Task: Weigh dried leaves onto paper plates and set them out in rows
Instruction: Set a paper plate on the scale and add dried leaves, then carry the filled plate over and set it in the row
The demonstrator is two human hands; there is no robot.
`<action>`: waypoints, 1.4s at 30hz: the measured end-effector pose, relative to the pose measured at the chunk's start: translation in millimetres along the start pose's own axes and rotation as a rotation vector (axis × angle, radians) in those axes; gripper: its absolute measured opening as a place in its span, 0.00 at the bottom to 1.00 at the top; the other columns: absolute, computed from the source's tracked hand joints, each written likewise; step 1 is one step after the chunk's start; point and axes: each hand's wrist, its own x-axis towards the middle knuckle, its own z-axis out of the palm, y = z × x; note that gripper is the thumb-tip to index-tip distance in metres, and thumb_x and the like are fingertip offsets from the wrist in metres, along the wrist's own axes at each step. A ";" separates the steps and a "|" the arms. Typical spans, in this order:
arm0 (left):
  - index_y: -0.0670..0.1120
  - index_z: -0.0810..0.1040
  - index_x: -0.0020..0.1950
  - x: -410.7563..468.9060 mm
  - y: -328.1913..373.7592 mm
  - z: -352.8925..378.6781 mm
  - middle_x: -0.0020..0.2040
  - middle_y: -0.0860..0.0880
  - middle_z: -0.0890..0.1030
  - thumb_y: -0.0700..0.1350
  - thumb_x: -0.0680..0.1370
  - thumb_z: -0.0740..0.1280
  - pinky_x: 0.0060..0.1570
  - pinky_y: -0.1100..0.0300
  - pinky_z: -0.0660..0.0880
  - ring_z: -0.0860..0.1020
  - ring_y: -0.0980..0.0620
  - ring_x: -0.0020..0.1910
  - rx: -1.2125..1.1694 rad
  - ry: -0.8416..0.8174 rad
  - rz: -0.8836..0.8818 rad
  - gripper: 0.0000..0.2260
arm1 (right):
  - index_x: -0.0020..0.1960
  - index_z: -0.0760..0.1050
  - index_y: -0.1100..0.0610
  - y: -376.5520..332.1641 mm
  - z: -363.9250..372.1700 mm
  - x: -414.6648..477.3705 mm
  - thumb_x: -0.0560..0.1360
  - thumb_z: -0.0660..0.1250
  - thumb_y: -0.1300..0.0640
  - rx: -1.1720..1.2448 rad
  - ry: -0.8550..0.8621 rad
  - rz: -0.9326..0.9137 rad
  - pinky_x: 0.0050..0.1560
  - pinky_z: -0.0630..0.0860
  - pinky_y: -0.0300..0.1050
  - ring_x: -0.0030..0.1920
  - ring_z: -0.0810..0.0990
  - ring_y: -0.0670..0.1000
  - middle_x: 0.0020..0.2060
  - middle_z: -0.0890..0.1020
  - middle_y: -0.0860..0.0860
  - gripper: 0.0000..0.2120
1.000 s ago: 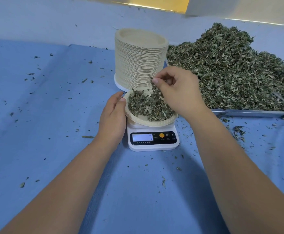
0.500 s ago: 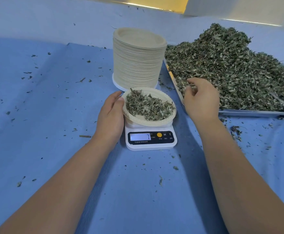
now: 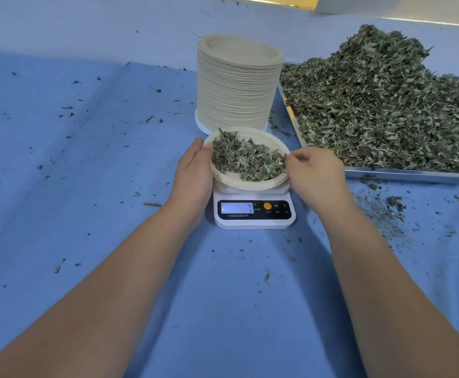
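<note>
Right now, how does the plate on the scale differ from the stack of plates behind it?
The plate holds dried leaves; the stack is bare on top. The left hand and right hand flank the plate; nobody touches the stack. The plate sits on the scale, the stack behind it. Both are beige paper.

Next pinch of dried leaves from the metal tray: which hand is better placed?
Right. The right hand pinches dried green leaves at the beige round paper plate, on its right rim, next to the silver metal tray. The left hand rests on the plate's left rim, the far side from the tray.
</note>
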 end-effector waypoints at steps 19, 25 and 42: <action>0.46 0.74 0.47 -39.1 67.7 -160.9 0.43 0.47 0.69 0.36 0.76 0.55 0.48 0.52 0.61 0.64 0.49 0.43 -0.201 0.538 0.069 0.10 | 0.44 0.73 0.56 -178.8 104.2 -53.4 0.74 0.59 0.54 0.790 -0.317 0.058 0.22 0.61 0.36 0.20 0.70 0.51 0.25 0.78 0.53 0.07; 0.48 0.68 0.38 2.7 68.8 -242.1 0.35 0.48 0.66 0.37 0.78 0.58 0.36 0.59 0.62 0.63 0.49 0.35 -0.206 0.697 0.002 0.11 | 0.46 0.75 0.58 -236.7 177.1 -47.7 0.75 0.62 0.61 0.777 -0.559 0.070 0.22 0.63 0.37 0.21 0.73 0.50 0.26 0.79 0.53 0.03; 0.36 0.74 0.70 229.9 86.1 -458.2 0.72 0.40 0.75 0.39 0.78 0.57 0.72 0.39 0.67 0.76 0.41 0.70 -0.187 1.033 -0.047 0.21 | 0.64 0.71 0.57 -418.3 427.0 54.7 0.81 0.65 0.59 0.899 -0.825 0.245 0.30 0.78 0.42 0.30 0.84 0.51 0.26 0.81 0.49 0.12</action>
